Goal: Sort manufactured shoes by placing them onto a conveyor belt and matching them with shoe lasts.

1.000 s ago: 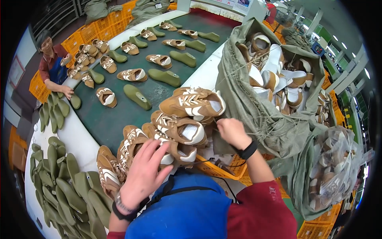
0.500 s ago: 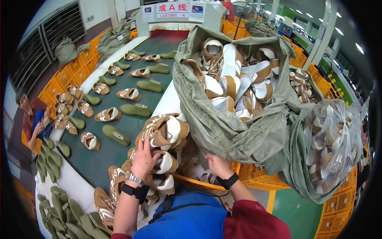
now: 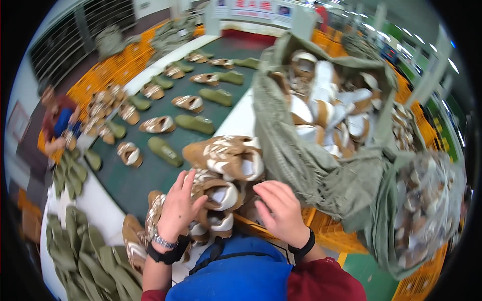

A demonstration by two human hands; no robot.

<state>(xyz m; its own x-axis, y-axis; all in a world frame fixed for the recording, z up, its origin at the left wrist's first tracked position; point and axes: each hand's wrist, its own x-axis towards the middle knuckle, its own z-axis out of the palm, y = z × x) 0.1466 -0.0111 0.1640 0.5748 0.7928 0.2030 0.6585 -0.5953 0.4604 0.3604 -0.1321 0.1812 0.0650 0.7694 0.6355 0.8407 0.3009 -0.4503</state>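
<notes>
Left hand (image 3: 179, 210) lying flat, ungripped, on shoe pile (image 3: 221, 175); right hand (image 3: 280, 210) at 3 o'clock, fingers loose, touching pile.

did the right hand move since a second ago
Yes. The right hand has come off the top of the stack of brown shoe uppers, down to its near right side.

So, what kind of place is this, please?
Most likely a shoe factory line. A long green conveyor belt carries brown shoe uppers and green insoles. A large green sack is full of uppers, and the left hand and right hand rest on a pile of uppers.
</notes>
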